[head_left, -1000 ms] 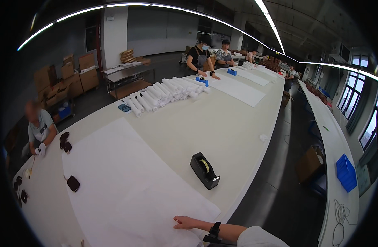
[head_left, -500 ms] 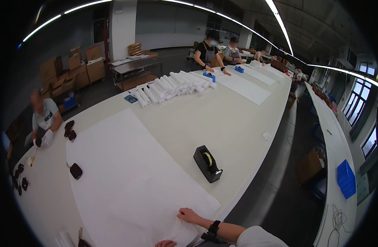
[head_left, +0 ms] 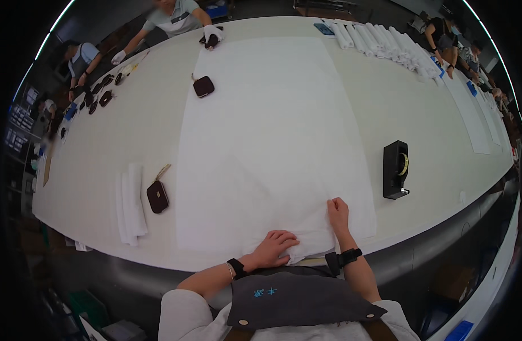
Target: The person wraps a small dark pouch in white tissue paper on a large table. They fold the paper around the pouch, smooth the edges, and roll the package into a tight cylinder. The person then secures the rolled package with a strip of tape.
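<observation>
A large white paper sheet point(head_left: 261, 131) stretches across the table away from me, and its near edge is bunched and creased. My left hand point(head_left: 274, 249) is at that edge, its fingers bent over the gathered paper and the thumb lower down. To its right, my right hand point(head_left: 338, 216) is closed on the sheet, knuckles up, apparently pinching a fold. What lies under both palms is hidden. Left of the sheet is a dark brown zip pouch point(head_left: 157, 197) with a strap; another brown pouch point(head_left: 203, 87) rests on its far left part.
A black tape dispenser point(head_left: 395, 170) stands right of the sheet. White rolls point(head_left: 134, 202) lie at the left, and several more rolls point(head_left: 380, 42) at the far right beside a phone point(head_left: 323, 29). Across the table a person's gloved hand point(head_left: 213, 35) holds a dark pouch. Other people work farther off.
My view has swung left and down, so both hands and forearms now show fully. The person opposite now has a gloved hand with a dark pouch at the sheet's far edge.
</observation>
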A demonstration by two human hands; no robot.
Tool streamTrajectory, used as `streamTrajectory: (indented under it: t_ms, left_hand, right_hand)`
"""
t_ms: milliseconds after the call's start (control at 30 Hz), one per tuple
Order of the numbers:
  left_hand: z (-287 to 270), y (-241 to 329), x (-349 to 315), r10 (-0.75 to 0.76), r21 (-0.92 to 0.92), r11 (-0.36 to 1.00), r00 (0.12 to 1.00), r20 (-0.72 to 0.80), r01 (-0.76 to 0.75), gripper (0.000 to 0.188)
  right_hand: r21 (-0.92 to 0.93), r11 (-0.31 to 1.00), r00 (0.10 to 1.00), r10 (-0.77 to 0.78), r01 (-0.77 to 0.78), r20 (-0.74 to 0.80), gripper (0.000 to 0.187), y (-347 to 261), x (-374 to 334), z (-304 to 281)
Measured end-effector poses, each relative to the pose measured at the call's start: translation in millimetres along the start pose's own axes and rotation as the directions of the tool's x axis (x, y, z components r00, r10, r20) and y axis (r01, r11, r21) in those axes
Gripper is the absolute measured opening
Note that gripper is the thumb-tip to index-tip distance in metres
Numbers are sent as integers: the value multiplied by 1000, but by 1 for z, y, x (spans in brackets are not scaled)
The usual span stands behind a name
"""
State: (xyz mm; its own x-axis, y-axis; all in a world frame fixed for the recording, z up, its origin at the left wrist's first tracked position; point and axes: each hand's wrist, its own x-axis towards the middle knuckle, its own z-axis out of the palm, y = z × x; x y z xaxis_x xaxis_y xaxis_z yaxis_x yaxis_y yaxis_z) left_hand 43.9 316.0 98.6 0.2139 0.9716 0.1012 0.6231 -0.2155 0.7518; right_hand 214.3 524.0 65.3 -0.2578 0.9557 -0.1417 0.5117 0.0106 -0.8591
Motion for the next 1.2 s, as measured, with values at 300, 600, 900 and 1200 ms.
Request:
streamTrajectory:
  t_ms: [300,600,900,1200]
  left_hand:
    - [1,5,0,-73,-91,993,996,-41,69,56]
    - [-24,-3,12,-247,-286,943,937,-246,173,48]
    - [-180,-163,70,-484,168,776,745,-459,608,42]
    - [-222,-231,84,-687,-61,710,671,-279,702,21]
  right_hand:
    - [15,998,998,65,-65,-1,20,-4,-3,-6]
    - [-123,718,634,-505,685,585,52,-63,-73,-48]
    - [-187,638,485,-331,747,810,88,-50,-83,-44]
    - [-211,751,697,-415,625,585,57,-15,-82,-39]
